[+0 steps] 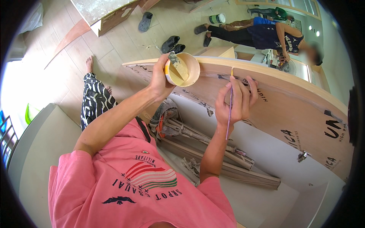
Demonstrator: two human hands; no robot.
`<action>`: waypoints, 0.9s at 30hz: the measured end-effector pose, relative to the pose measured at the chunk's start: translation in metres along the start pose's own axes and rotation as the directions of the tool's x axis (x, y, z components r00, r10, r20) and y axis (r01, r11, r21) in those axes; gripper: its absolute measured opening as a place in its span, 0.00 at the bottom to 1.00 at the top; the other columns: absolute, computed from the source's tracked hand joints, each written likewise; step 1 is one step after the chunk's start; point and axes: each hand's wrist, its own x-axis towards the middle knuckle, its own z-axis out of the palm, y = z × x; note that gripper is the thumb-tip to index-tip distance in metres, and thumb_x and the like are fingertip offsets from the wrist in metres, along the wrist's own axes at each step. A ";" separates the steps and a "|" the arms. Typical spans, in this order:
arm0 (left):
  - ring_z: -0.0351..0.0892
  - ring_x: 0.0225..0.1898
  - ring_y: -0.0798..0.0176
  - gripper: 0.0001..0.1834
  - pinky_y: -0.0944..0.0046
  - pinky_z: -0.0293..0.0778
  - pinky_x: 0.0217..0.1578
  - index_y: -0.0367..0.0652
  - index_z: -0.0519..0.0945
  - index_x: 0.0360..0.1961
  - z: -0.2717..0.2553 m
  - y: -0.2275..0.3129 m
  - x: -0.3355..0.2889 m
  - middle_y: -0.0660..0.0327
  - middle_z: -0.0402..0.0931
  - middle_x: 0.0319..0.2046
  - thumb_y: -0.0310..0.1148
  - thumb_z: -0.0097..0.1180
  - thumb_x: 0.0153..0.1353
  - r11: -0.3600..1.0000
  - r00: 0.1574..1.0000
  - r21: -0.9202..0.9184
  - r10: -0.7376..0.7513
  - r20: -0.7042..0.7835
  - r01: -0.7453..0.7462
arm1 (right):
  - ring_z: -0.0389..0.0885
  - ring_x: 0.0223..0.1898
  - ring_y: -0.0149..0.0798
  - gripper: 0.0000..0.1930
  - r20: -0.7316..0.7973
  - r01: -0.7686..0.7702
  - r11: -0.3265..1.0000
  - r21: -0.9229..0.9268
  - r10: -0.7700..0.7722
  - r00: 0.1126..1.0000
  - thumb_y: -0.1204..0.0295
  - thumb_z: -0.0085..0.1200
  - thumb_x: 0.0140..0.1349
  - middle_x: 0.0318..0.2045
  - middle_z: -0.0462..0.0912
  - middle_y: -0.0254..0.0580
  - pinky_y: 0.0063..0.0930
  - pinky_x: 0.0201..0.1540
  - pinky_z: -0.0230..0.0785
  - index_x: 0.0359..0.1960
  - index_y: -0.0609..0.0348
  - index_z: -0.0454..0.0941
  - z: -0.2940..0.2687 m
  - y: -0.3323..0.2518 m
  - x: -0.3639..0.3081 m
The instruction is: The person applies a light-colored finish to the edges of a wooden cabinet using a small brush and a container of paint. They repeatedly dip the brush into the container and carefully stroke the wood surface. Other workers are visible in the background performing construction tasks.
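My left hand (160, 79) is wrapped round a small round tub (194, 67), tilted so its mouth shows. Inside lies cream-coloured paint or filler, and a flat strip smeared with it (178, 65) leans against the rim. Between the fingers of my right hand (236, 99) is a thin paintbrush with a purple handle (230, 108). The brush tip touches, or nearly touches, the pale wooden edge of a long curved panel (262, 69). Below that edge, the panel's brown face (273, 102) carries dark print, and my right fingers are close against it.
A white cabinet compartment (262, 144) below the panel holds long beige rails (228, 173) and a grey cloth bundle (167, 112). A metal hinge (303, 156) sticks out at the right. Beyond are dark clogs (170, 44), a white-and-green bucket (217, 18) and several people (262, 35).
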 end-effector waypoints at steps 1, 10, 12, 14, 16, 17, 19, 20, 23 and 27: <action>0.75 0.51 0.69 0.23 0.63 0.70 0.51 0.54 0.78 0.49 -0.001 0.000 0.001 0.70 0.77 0.47 0.57 0.44 0.66 1.000 1.000 0.002 0.000 0.001 0.000 | 0.78 0.53 0.50 0.15 0.002 0.001 1.000 0.002 -0.001 1.000 0.87 0.58 0.50 0.34 0.83 0.40 0.57 0.63 0.68 0.40 0.62 0.84 0.000 -0.001 0.000; 0.76 0.50 0.70 0.23 0.63 0.71 0.50 0.55 0.78 0.49 0.000 0.000 0.001 0.70 0.78 0.47 0.57 0.45 0.67 1.000 1.000 -0.004 -0.004 -0.010 0.004 | 0.78 0.55 0.49 0.14 0.008 -0.022 1.000 0.022 0.022 1.000 0.86 0.59 0.50 0.34 0.84 0.37 0.56 0.65 0.65 0.39 0.59 0.85 0.002 -0.001 -0.001; 0.76 0.50 0.70 0.23 0.63 0.71 0.50 0.55 0.78 0.49 0.000 0.000 0.001 0.70 0.78 0.46 0.57 0.45 0.66 1.000 1.000 0.017 0.000 -0.020 0.001 | 0.77 0.55 0.49 0.15 0.003 -0.022 0.999 0.030 0.022 1.000 0.86 0.59 0.50 0.34 0.84 0.37 0.56 0.65 0.65 0.39 0.59 0.85 0.001 -0.002 0.000; 0.76 0.50 0.70 0.23 0.63 0.71 0.50 0.55 0.78 0.49 0.000 0.000 0.001 0.70 0.78 0.46 0.58 0.45 0.66 1.000 1.000 0.020 0.003 -0.022 -0.002 | 0.78 0.54 0.49 0.14 0.004 -0.015 1.000 0.026 0.015 1.000 0.86 0.59 0.50 0.34 0.84 0.39 0.55 0.64 0.67 0.39 0.60 0.85 0.001 -0.002 0.000; 0.76 0.50 0.70 0.22 0.63 0.71 0.50 0.55 0.78 0.48 0.002 0.000 0.000 0.70 0.78 0.46 0.58 0.45 0.66 1.000 1.000 0.003 0.004 -0.016 -0.004 | 0.79 0.53 0.49 0.14 -0.005 -0.017 1.000 0.023 0.017 1.000 0.87 0.58 0.51 0.34 0.84 0.40 0.55 0.63 0.68 0.39 0.62 0.85 0.000 -0.001 0.000; 0.76 0.50 0.70 0.22 0.63 0.71 0.50 0.55 0.78 0.48 0.000 0.000 0.001 0.70 0.78 0.46 0.58 0.45 0.66 1.000 1.000 0.005 0.003 -0.011 -0.003 | 0.79 0.53 0.50 0.14 -0.014 -0.023 0.999 0.025 0.024 1.000 0.87 0.58 0.51 0.35 0.83 0.41 0.55 0.62 0.70 0.39 0.63 0.84 0.000 0.000 0.000; 0.76 0.50 0.70 0.22 0.63 0.71 0.50 0.55 0.78 0.48 -0.003 -0.001 0.003 0.70 0.78 0.46 0.58 0.45 0.66 1.000 1.000 0.009 0.000 -0.002 0.000 | 0.79 0.52 0.51 0.13 -0.040 -0.019 0.999 0.031 0.020 0.999 0.87 0.57 0.51 0.35 0.83 0.43 0.54 0.60 0.72 0.40 0.65 0.84 -0.001 0.001 0.000; 0.76 0.50 0.70 0.22 0.63 0.71 0.50 0.55 0.78 0.48 -0.001 -0.001 0.001 0.70 0.78 0.46 0.58 0.45 0.66 1.000 1.000 0.010 0.000 -0.010 0.001 | 0.80 0.51 0.51 0.13 -0.056 -0.009 0.999 0.037 0.011 0.998 0.88 0.56 0.52 0.35 0.83 0.44 0.54 0.59 0.73 0.40 0.67 0.83 -0.002 0.002 0.001; 0.76 0.50 0.71 0.22 0.64 0.71 0.49 0.55 0.78 0.48 0.003 0.000 -0.001 0.71 0.78 0.46 0.58 0.45 0.66 1.000 1.000 0.009 0.002 -0.016 -0.002 | 0.80 0.51 0.52 0.13 -0.093 0.003 0.999 0.052 0.002 0.996 0.88 0.55 0.52 0.36 0.83 0.45 0.53 0.57 0.75 0.40 0.68 0.82 -0.004 0.005 0.000; 0.76 0.49 0.71 0.22 0.64 0.71 0.49 0.55 0.78 0.48 -0.001 -0.001 0.002 0.71 0.78 0.46 0.57 0.45 0.67 1.000 1.000 0.010 0.001 -0.016 -0.001 | 0.80 0.51 0.52 0.13 -0.118 -0.012 0.999 0.040 0.017 0.993 0.88 0.55 0.53 0.36 0.83 0.45 0.54 0.57 0.76 0.40 0.68 0.83 -0.004 0.005 0.000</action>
